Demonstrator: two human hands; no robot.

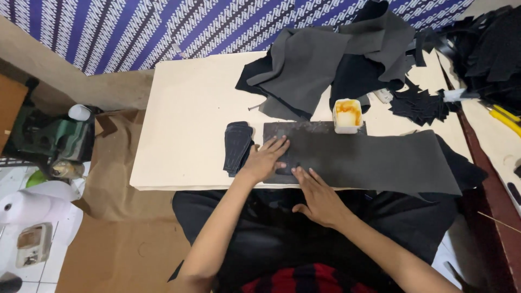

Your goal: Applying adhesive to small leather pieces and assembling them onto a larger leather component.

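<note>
**Both hands flat on a dark strip at the worktop's near edge**

The left hand point(266, 160) lies palm down, fingers spread and gripping nothing, on the left end of a long dark grey strip of material point(369, 160) that runs across the centre of the frame toward the right. The right hand point(320, 198) rests just below and right of it, fingers together and flat, pressing the near edge of the same strip where it meets the edge of the cream worktop point(190, 114). Just left of the left hand sits a small stack of dark cut pieces point(237, 146), touching the strip's end. A small white tub with orange-brown glue point(347, 115) stands on the strip's far edge, above centre. Behind it, in the upper middle of the frame, lies a heap of grey and black offcuts point(325, 59). A pile of small black cut shapes point(418, 106) lies at upper right, and yellow-handled pliers point(504, 116) sit at the far right edge
</note>
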